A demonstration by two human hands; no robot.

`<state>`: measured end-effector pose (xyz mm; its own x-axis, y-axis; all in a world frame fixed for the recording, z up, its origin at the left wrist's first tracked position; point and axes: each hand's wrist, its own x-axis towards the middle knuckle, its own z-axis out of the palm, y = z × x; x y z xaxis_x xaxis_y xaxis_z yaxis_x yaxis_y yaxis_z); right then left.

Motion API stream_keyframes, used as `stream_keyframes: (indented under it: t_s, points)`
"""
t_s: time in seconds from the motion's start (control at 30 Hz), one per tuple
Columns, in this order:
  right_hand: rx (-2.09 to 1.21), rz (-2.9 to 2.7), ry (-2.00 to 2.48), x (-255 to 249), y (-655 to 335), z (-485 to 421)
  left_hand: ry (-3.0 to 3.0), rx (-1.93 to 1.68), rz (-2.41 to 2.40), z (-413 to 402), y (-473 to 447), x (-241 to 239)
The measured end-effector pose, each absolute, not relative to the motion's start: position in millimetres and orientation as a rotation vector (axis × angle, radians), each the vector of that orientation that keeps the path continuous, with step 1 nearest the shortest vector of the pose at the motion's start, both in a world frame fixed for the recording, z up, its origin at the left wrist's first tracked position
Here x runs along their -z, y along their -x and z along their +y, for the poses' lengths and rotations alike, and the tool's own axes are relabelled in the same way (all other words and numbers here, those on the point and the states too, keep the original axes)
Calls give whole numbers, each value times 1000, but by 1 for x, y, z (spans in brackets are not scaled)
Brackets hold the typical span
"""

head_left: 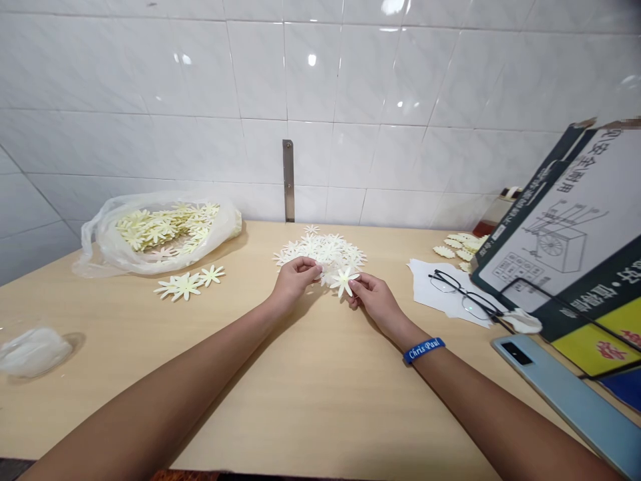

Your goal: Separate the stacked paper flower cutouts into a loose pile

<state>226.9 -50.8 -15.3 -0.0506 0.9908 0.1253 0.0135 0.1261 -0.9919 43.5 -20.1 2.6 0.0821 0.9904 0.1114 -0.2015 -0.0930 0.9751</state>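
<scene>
While your right grip (pixel 375 300) pinches one flower (pixel 343 282) before the white pile (pixel 328 249), I can't tell whether your left grip (pixel 295 280) holds anything. Plenty remains heaped; a small cluster (pixel 184 286) sits by the bag (pixel 231 220).

Bright indoor light leaves white glare spots on the glossy wall (pixel 200 73). Soft shadow edges the left forearm (pixel 200 364) on the counter (pixel 310 401). The white flower pile (pixel 330 248) looks washed out; wide-angle stretch distorts the sides.
</scene>
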Motion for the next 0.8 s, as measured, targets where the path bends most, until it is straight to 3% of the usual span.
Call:
stream_keyframes:
  t_s: [0.2, 0.53, 0.8]
  points:
    - [-1147, -1198, 1117, 13, -229, -51, -1258, -1283, 962, -19, -38, -8]
    - [-1411, -1086, 726, 4, -223, -64, -1146, -1049, 851, -36, -52, -6]
    - [-1267, -1127, 803, 7, -223, -59, -1091, -1029, 780, -32, -53, 4]
